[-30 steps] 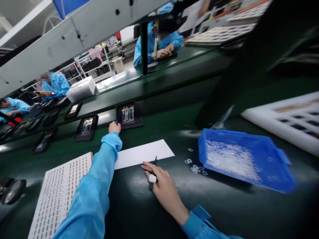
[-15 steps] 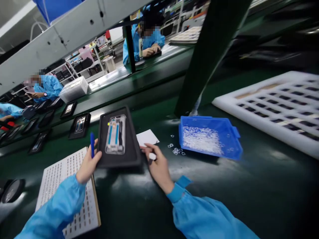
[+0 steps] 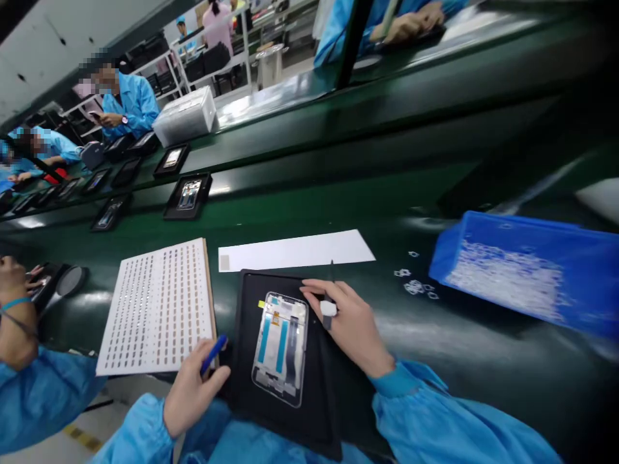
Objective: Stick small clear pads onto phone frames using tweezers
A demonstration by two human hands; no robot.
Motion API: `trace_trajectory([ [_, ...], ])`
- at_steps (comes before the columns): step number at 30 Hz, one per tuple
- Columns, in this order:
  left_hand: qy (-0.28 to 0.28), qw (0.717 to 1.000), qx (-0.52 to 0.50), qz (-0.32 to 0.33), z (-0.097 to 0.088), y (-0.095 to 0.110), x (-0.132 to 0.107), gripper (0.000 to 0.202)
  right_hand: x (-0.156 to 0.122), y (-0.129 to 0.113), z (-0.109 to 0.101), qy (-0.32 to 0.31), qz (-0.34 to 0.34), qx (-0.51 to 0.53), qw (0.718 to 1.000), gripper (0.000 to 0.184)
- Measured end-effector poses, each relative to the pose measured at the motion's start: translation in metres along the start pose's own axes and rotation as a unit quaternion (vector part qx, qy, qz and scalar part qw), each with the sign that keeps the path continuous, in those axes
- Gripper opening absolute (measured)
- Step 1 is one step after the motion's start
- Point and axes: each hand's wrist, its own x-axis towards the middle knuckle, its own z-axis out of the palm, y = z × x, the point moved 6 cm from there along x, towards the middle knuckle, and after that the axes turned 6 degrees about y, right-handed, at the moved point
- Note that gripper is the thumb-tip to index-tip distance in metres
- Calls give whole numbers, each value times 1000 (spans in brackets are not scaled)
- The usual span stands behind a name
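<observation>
A black tray [image 3: 251,386] lies at the near table edge with a phone frame [image 3: 281,348] in it. My left hand [image 3: 193,390] grips the tray's left edge and holds a blue pen [image 3: 213,354] between its fingers. My right hand [image 3: 351,325] rests on the tray's upper right part, holding thin black tweezers [image 3: 331,303] with a white band. A white sheet with rows of small parts [image 3: 159,306] lies left of the tray. A white paper strip [image 3: 294,250] lies just beyond it.
A blue bin [image 3: 527,274] of small clear parts stands at the right, with loose pieces [image 3: 416,285] beside it. More black trays [image 3: 187,195] ride the belt behind. A co-worker's hand [image 3: 14,309] is at the left edge. Other people in blue coats sit behind.
My left hand pulled the tray with the phone frame from the belt to the near table edge. My right hand moved onto the tray. The view tilted downward.
</observation>
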Motion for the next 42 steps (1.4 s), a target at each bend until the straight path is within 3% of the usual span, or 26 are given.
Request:
trace_trajectory([
  [1, 32, 999, 12, 9, -14, 3, 5, 29, -1, -3, 2, -13, -31, -20, 999, 19],
  [4, 137, 986, 71, 67, -50, 10, 21, 36, -1, -7, 7, -42, -104, -59, 992, 21],
  [6, 174, 964, 147, 139, -58, 11, 29, 31, 0, -7, 12, -67, -123, -58, 988, 23],
  [10, 134, 890, 345, 268, -37, -7, 35, 34, 3, -4, 19, -130, -94, -51, 986, 23],
  [12, 101, 859, 390, 318, -29, -18, 31, 34, 6, -3, 20, -146, -70, -47, 986, 24],
  [15, 66, 852, 376, 358, -34, -24, 23, 32, 14, -4, 23, -161, -46, -28, 986, 25],
  [18, 75, 898, 276, 335, -57, -11, 23, 29, 22, -6, 37, -186, -34, -7, 982, 24],
  [20, 142, 930, 168, 294, -82, 5, 33, 34, 25, -7, 47, -200, -34, -3, 979, 24],
  [23, 268, 932, 21, 241, -118, 24, 65, 65, 22, -5, 58, -207, -37, -12, 978, 26],
  [25, 308, 927, -44, 208, -130, 26, 98, 69, 18, -5, 59, -197, -54, -11, 979, 28],
  [29, 274, 951, -93, 104, -127, 3, 175, 46, 12, -10, 47, -112, -92, -34, 989, 29],
  [32, 261, 956, -89, 95, -117, -18, 207, 25, 12, 3, 31, -33, 26, -118, 992, 41],
  [34, 271, 954, -85, 98, -112, -30, 213, 21, 9, 17, 26, -43, 130, -129, 982, 45],
  [36, 281, 952, -75, 100, -110, -38, 211, 20, 9, 27, 27, -75, 184, -102, 975, 41],
  [38, 286, 951, -57, 104, -110, -41, 205, 21, 14, 31, 29, -95, 189, -73, 975, 33],
  [42, 267, 957, -16, 108, -109, -35, 198, 18, 29, 34, 32, -114, 134, -59, 983, 28],
])
